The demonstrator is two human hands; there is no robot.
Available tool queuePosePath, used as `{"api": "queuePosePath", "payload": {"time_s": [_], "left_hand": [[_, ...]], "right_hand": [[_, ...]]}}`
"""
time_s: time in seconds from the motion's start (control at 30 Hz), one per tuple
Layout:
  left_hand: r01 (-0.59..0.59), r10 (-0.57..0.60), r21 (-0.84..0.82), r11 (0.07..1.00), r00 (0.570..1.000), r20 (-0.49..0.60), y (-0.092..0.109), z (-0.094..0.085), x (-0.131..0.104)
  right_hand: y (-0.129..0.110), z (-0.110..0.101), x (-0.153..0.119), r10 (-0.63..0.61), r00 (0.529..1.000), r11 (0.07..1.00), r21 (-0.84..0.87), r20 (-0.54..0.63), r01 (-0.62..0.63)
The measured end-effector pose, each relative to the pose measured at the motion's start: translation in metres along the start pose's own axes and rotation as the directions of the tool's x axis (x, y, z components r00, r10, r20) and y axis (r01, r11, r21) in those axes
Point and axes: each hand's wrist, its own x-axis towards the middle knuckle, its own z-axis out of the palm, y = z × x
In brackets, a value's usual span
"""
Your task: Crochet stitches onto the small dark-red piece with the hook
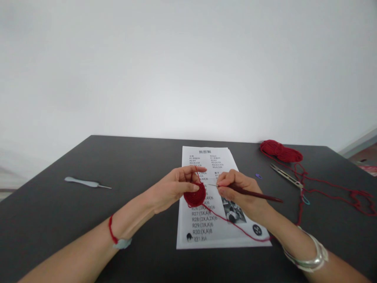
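A dark tabletop [147, 243] stood against a pale wall [188, 70]. The round red crochet piece [194, 195], tightly stitched, was above the printed pattern sheet [206, 239], pinched between the left hand's [176, 186] nearly closed fingers; the right hand's [240, 190] closed around a brown-handled crochet hook [250, 192].

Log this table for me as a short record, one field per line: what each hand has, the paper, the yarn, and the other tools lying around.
left hand: pinching a red crocheted round
right hand: holding a dark-handled hook, tip toward the round
paper: printed sheet beneath the hands, partly covered
yarn: red skein at the far right, loose strands nearby
other tools: grey-handled hook on the left; metal snips on the right, by the strands
small item: purple clip left of the snips
surface: black table
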Motion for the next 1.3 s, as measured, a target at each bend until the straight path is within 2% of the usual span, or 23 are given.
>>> {"api": "queuePosePath", "payload": {"time_s": [0.17, 0.3, 0.37, 0.43, 0.5, 0.57, 0.67, 0.73, 0.87, 1.03, 1.17, 1.3], "left_hand": [[0.053, -0.06, 0.061, 0.997, 0.992, 0.11, 0.003, -0.008, -0.001], [0.111, -0.131, 0.1, 0.989, 0.968, 0.216, 0.009, -0.012, -0.002], [0.1, -0.128, 0.127, 0.987, 0.965, 0.23, 0.009, -0.01, -0.003], [0.023, -0.051, 0.166, 0.986, 0.984, 0.172, 0.007, -0.005, -0.004], [-0.089, 0.081, 0.202, 0.975, 0.996, 0.046, 0.002, 0.003, -0.004], [-0.186, 0.209, 0.216, 0.959, 0.974, -0.087, -0.005, 0.012, -0.003], [-0.189, 0.213, 0.173, 0.967, 0.967, -0.136, -0.014, 0.018, -0.001], [-0.164, 0.18, 0.129, 0.978, 0.975, -0.131, -0.017, 0.018, 0.001], [-0.144, 0.154, 0.079, 0.986, 0.976, -0.152, -0.015, 0.012, 0.002], [-0.16, 0.192, 0.166, 0.973, 0.961, -0.201, -0.011, 0.014, -0.001], [-0.153, 0.198, 0.211, 0.965, 0.957, -0.214, -0.009, 0.019, -0.002], [-0.161, 0.214, 0.227, 0.96, 0.949, -0.232, -0.01, 0.019, -0.001]], "right_hand": [[-0.006, -0.004, 0.001, 0.065, 0.996, 0.997, 0.036, 0.059, -0.067], [-0.007, -0.008, 0.003, 0.137, 0.98, 0.968, 0.191, 0.143, -0.163], [-0.006, -0.008, 0.005, 0.159, 0.969, 0.931, 0.298, 0.189, -0.211], [-0.005, -0.003, 0.006, 0.183, 0.957, 0.871, 0.415, 0.223, -0.263], [-0.002, 0.005, 0.007, 0.212, 0.953, 0.808, 0.509, 0.216, -0.295], [0.001, 0.015, 0.006, 0.232, 0.964, 0.785, 0.56, 0.129, -0.264], [0.004, 0.026, 0.005, 0.213, 0.976, 0.809, 0.567, -0.041, -0.153], [0.006, 0.027, 0.005, 0.182, 0.98, 0.833, 0.541, -0.078, -0.111], [0.009, 0.014, 0.006, 0.11, 0.993, 0.897, 0.434, -0.046, -0.08], [0.009, 0.003, 0.003, 0.057, 0.998, 0.99, 0.132, -0.025, -0.054], [0.003, 0.009, -0.002, 0.029, 0.996, 0.999, -0.042, -0.088, -0.033], [-0.001, 0.014, -0.004, -0.034, 0.996, 0.968, -0.252, -0.085, 0.012]]}}
